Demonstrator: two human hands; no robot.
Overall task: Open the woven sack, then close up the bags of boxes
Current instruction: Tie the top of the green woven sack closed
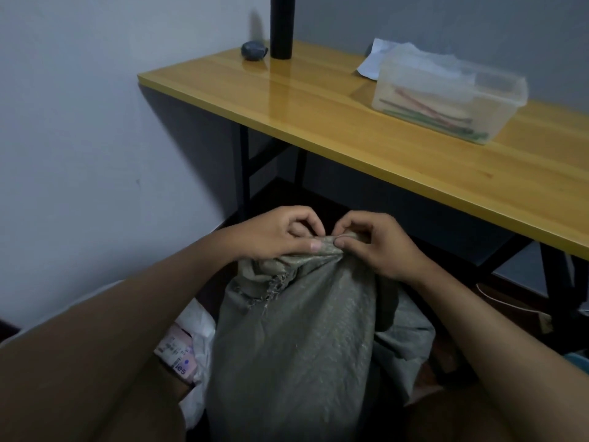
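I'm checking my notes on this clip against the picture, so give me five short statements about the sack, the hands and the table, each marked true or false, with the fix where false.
1. Both hands pinch the gathered top of the woven sack. True: the left hand and right hand meet at its bunched mouth.
2. The sack lies on the wooden table. False: it stands low in front of the person, below the table.
3. A clear plastic tub with coloured sticks inside sits on the table. True.
4. The black cylinder lies on its side. False: it stands upright near the table's far corner.
5. A white plastic bag with a labelled box shows to the right of the sack. False: it is on the left.
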